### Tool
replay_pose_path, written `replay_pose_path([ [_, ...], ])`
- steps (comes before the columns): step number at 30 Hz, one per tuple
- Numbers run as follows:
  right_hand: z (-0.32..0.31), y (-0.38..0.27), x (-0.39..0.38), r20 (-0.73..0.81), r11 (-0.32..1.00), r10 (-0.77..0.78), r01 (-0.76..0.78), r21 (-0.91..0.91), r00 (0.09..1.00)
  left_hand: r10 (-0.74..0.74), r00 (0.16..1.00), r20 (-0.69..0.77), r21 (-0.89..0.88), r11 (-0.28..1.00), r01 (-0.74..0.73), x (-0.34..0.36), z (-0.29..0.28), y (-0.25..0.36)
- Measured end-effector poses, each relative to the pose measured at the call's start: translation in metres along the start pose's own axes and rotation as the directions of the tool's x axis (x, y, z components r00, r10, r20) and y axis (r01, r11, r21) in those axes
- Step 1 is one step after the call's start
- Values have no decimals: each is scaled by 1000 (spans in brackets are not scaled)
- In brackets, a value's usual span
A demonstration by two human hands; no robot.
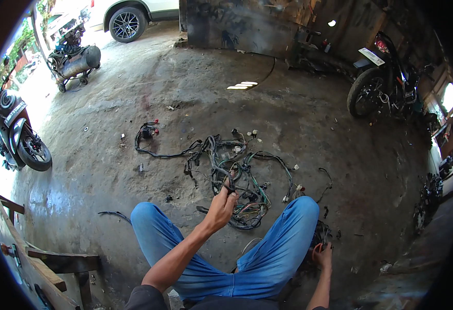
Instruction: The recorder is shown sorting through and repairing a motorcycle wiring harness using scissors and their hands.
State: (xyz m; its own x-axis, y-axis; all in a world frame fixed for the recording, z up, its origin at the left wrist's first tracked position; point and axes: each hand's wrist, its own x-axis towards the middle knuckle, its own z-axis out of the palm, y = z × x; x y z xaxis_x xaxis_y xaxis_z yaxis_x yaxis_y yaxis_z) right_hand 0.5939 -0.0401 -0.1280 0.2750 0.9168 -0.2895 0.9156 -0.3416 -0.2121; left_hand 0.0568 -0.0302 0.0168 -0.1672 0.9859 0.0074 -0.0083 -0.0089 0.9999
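Observation:
A tangled wiring harness (257, 201) with black, green and grey wires and white connectors lies on the floor in front of my knees. My left hand (223, 206) is closed on a grey-black bundle of that harness at its middle. Low at the right, outside my right knee, my right hand (323, 257) grips an orange-handled hand tool (318, 249), probably pliers or cutters, beside a dark heap of parts (321, 232) partly hidden by my leg. A branch of the harness ends in a black part with red connectors (147, 132) farther left.
Concrete floor (97, 175) with loose bits. A scooter (25, 134) and a wheeled compressor (79, 67) stand left, a motorbike (371, 88) right. A white car (133, 15) is at the back. A wooden bench (50, 258) sits low left, near me.

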Motion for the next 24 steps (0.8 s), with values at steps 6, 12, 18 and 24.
replay_pose_path([
  [6, -70, -47, 29, -564, 669, 140, 342, 659, 814, -11, 999, 33, 108, 994, 8, 8, 9, -10],
  [12, -150, -274, -96, -288, 50, -591, 390, 919, 754, -58, 988, 143, -529, 839, 126, 8, -2, -10],
  [18, -92, -372, -169, -19, 556, -700, 561, 613, 714, -151, 978, 142, -609, 766, 206, 2, -6, -13],
  [24, -80, -377, -182, -8, 691, -646, 588, 421, 763, -112, 990, 89, -638, 757, 142, -2, -9, -19],
])
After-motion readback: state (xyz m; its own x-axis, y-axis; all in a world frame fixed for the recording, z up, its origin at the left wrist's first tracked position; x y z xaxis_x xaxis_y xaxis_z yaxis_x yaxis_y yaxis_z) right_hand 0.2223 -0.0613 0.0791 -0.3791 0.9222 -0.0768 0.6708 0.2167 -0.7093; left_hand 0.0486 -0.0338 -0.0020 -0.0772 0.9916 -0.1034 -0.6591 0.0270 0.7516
